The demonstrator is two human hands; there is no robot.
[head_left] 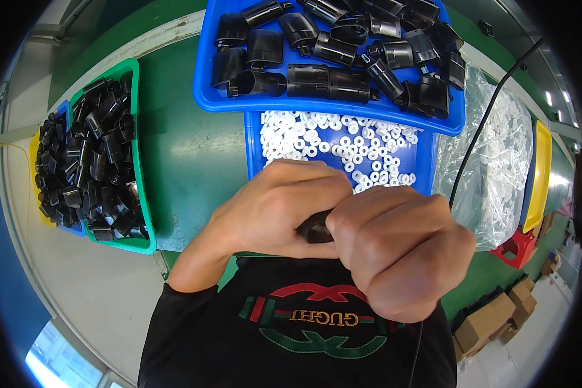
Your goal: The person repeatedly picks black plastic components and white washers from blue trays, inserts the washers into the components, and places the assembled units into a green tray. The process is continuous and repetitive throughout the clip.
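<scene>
At the near side of the rectangular blue plastic tray (424,161) of small white plastic rings (281,134), the fingers of the left hand (288,204) curl around a mostly hidden black plastic piece (315,228); those of the right hand (401,249) clench its other end, probably opposed for firmness. The rings lie loose, seemingly for easy picking.

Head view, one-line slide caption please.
Left hand and right hand meet around a dark part near white rings in a blue tray.

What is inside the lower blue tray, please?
White rings lie in the lower blue tray; the upper blue tray hides its far end, the left hand and right hand its near end.
</scene>
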